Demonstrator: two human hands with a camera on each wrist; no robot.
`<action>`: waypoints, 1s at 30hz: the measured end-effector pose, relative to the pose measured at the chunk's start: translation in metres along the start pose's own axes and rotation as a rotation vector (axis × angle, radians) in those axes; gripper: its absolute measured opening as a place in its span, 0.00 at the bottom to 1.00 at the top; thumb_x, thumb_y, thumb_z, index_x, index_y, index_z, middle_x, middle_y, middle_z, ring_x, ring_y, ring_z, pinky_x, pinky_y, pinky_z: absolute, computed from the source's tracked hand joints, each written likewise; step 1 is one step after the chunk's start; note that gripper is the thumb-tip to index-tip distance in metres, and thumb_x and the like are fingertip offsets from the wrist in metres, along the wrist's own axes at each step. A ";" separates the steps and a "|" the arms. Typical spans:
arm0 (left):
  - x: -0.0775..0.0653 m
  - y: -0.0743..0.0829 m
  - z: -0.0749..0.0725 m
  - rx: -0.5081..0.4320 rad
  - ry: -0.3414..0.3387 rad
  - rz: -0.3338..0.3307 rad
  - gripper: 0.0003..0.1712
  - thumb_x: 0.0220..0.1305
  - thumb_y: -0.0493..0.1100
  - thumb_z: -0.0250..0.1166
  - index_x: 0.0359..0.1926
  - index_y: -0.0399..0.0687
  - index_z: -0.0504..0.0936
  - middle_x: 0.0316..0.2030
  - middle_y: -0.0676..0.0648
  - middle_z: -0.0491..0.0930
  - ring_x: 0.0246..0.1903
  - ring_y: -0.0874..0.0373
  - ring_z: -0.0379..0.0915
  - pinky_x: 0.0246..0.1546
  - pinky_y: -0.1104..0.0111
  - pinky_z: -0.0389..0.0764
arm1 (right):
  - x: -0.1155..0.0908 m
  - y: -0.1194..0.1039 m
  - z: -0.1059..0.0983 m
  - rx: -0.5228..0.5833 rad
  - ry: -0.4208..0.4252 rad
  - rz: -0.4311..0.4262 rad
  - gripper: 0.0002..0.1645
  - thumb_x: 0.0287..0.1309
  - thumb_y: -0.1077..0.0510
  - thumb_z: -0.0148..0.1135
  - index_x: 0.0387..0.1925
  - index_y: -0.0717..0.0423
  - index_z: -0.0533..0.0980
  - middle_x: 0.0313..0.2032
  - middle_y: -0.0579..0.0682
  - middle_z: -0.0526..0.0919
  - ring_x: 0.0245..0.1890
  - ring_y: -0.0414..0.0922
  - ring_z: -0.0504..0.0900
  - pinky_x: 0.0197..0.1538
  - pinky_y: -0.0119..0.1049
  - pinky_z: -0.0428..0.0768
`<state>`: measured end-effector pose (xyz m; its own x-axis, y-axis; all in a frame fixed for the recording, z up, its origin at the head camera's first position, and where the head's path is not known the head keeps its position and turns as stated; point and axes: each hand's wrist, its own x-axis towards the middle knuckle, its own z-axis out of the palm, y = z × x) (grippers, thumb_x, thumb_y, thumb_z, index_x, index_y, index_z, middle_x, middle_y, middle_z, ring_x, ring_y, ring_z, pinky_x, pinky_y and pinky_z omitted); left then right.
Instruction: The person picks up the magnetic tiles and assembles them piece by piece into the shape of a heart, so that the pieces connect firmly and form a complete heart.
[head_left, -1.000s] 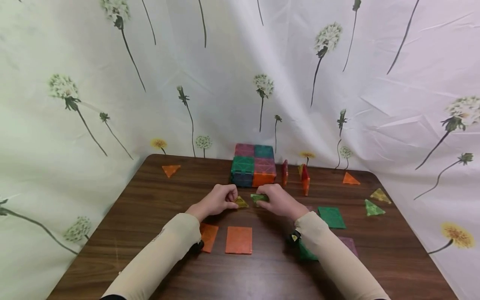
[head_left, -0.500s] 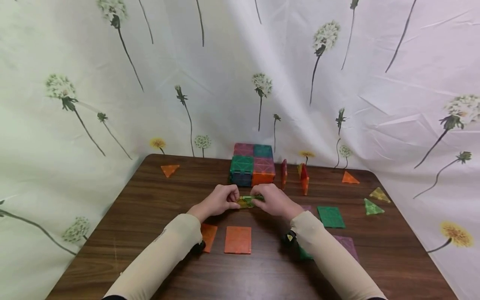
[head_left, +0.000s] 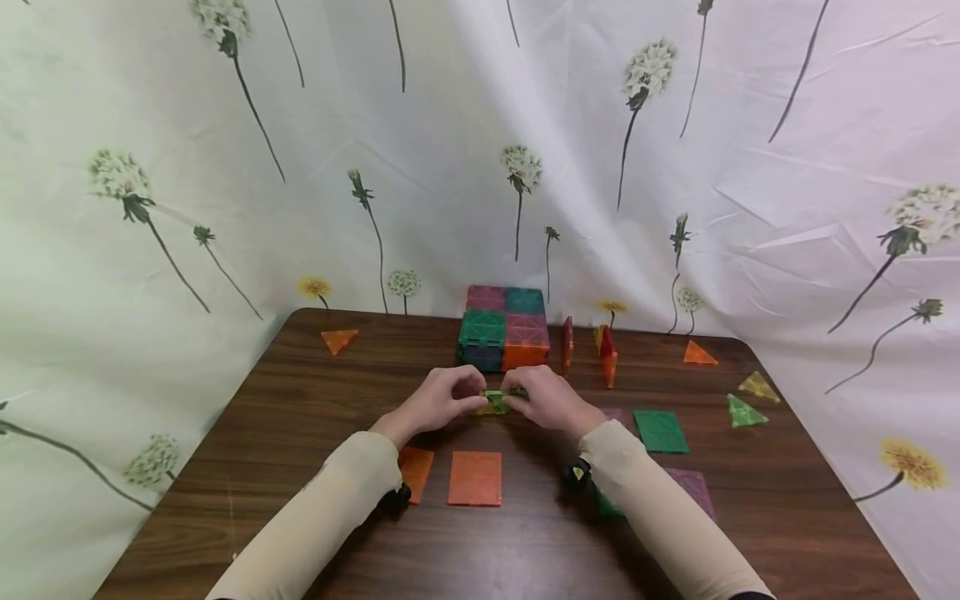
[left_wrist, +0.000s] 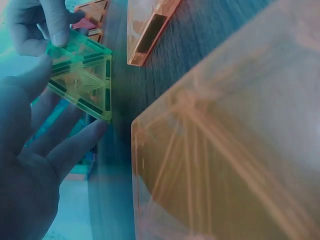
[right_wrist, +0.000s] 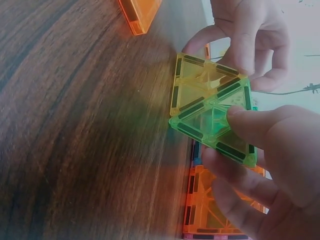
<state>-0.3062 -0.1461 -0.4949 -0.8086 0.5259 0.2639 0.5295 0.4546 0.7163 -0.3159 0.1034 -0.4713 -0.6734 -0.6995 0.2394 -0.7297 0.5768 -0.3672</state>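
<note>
Two translucent triangular magnetic tiles meet edge to edge in front of me, one yellow (right_wrist: 182,85) and one green (right_wrist: 200,122). My right hand (head_left: 551,402) pinches the green triangle, thumb on its face and fingers behind it, as the right wrist view shows. On the other side, my left hand (head_left: 441,402) holds the yellow triangle by its corners between thumb and fingers. Together the tiles stand tilted up just above the table. Directly behind the hands is a box built of coloured square tiles (head_left: 504,329), purple, teal, green and orange on the sides that show.
Orange square tiles (head_left: 475,479) lie flat nearer to me. Right of the box stand upright red and orange tiles (head_left: 609,358). Green (head_left: 661,432) and purple squares (head_left: 692,492) lie at the right, partly under my forearm. Loose triangles (head_left: 700,352) lie toward the table's edges.
The green triangle has moved left with my right hand and now meets the yellow one, where a gap was before. My left hand's fingers have shifted slightly on the yellow triangle.
</note>
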 end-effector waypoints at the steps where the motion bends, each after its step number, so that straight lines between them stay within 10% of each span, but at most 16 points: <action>1: 0.000 0.000 0.000 0.001 0.002 0.007 0.06 0.72 0.43 0.70 0.47 0.51 0.84 0.41 0.54 0.86 0.40 0.63 0.82 0.45 0.65 0.84 | 0.000 0.000 0.000 -0.004 0.001 0.001 0.03 0.67 0.60 0.72 0.41 0.52 0.85 0.37 0.45 0.87 0.37 0.38 0.84 0.44 0.38 0.86; 15: 0.001 0.002 0.001 0.014 0.020 0.044 0.05 0.72 0.43 0.71 0.43 0.47 0.85 0.37 0.55 0.86 0.38 0.63 0.82 0.44 0.63 0.85 | -0.026 0.002 -0.015 0.016 0.050 0.065 0.12 0.72 0.54 0.68 0.53 0.52 0.83 0.46 0.46 0.84 0.41 0.38 0.84 0.47 0.36 0.86; 30: 0.001 0.001 0.003 0.015 0.021 0.031 0.06 0.73 0.45 0.69 0.43 0.48 0.85 0.37 0.55 0.86 0.38 0.62 0.81 0.43 0.62 0.84 | -0.127 0.066 -0.084 -0.148 0.399 0.149 0.07 0.68 0.61 0.71 0.45 0.56 0.84 0.38 0.47 0.85 0.34 0.41 0.82 0.36 0.41 0.84</action>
<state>-0.3057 -0.1425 -0.4956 -0.7970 0.5248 0.2990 0.5578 0.4497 0.6976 -0.2886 0.2660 -0.4505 -0.7442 -0.4040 0.5320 -0.6111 0.7334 -0.2979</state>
